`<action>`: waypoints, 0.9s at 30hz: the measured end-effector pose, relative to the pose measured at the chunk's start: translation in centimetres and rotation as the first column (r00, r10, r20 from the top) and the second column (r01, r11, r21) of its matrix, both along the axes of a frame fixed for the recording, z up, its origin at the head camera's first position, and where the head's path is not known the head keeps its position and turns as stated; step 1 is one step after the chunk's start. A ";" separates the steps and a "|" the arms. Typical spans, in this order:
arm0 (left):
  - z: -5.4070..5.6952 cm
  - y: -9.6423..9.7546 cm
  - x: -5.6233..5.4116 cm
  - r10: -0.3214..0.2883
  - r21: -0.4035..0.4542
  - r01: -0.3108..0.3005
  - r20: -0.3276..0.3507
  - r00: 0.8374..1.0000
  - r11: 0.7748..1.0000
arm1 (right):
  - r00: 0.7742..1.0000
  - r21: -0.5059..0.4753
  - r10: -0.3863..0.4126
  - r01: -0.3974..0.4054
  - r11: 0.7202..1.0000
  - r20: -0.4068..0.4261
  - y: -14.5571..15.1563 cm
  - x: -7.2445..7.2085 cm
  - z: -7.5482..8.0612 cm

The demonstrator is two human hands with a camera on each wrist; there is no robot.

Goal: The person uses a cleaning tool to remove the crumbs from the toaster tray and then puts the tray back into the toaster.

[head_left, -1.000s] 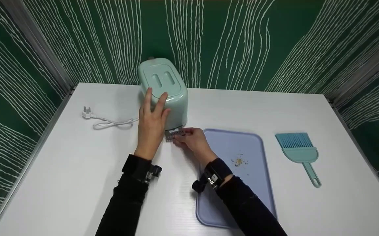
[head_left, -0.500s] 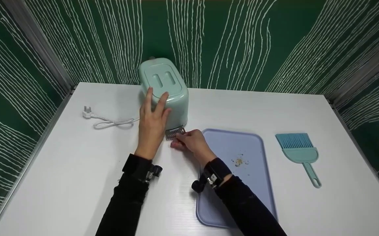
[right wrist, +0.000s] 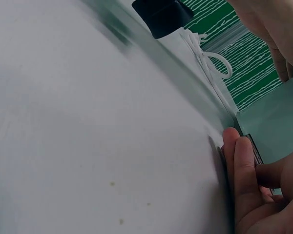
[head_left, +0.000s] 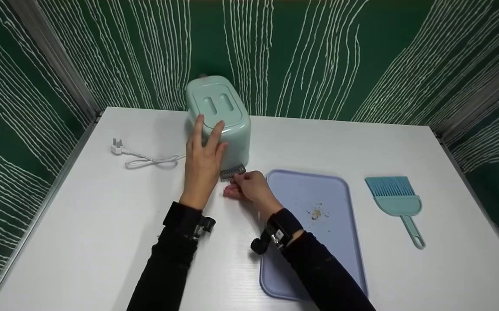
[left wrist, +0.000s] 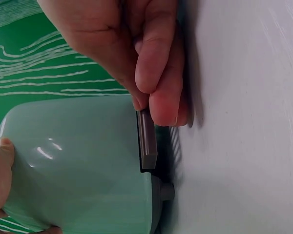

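Observation:
A mint-green toaster (head_left: 236, 147) stands upright at the back, its lid marked by two oval hollows. My left hand (head_left: 202, 168) rests on its near left corner, fingers spread over the lid's edge and side. Low on the near end, a dark slotted crumb tray (head_left: 232, 172) sits with only a short part showing. My right hand (head_left: 256, 190) holds the tray's right end, thumb tip against its edge. In the left wrist view, the tray's front strip (left wrist: 147, 141) lies close along the toaster's lower edge, with the right hand's other fingers (left wrist: 163, 105) curled below the thumb.
A lilac tray (head_left: 271, 276) lies beneath the right forearm, with crumbs (head_left: 316, 214) on it. Farther right is a small teal brush (head_left: 398, 203). A white cord with a plug (head_left: 118, 147) runs left from the toaster. The green wall (head_left: 301, 60) is close behind.
The crumb tray has slid farther into the toaster, and less of it shows. My right fingertips have shifted from around the tray to lower beside its end. The left hand stays in place.

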State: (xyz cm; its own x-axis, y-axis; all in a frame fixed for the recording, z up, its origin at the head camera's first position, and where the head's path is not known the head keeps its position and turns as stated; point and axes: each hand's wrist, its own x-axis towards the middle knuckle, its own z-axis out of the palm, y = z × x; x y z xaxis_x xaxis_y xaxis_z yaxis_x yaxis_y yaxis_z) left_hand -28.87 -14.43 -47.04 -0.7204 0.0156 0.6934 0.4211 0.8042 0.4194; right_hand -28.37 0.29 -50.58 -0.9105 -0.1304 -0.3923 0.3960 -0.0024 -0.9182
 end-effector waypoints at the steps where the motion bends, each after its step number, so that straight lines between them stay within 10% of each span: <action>1: 0.0 0.0 0.0 0.001 -0.001 -0.001 0.001 1.000 1.000 | 1.000 0.013 0.001 -0.001 1.000 -0.009 0.0 0.0 0.0; 27: 0.1 0.1 0.0 0.007 0.008 -0.007 0.040 0.999 1.000 | 0.997 -0.069 -0.070 0.068 0.995 -0.029 -1.0 -0.1 -0.7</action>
State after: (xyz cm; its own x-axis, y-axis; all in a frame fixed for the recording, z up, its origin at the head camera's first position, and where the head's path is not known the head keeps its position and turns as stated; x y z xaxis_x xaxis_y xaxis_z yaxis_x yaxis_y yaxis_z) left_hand -28.90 -14.36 -46.90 -0.7474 0.0048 0.6643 0.3982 0.8036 0.4423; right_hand -28.45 -0.66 -51.25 -0.9298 -0.0925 -0.3562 0.3641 -0.0914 -0.9269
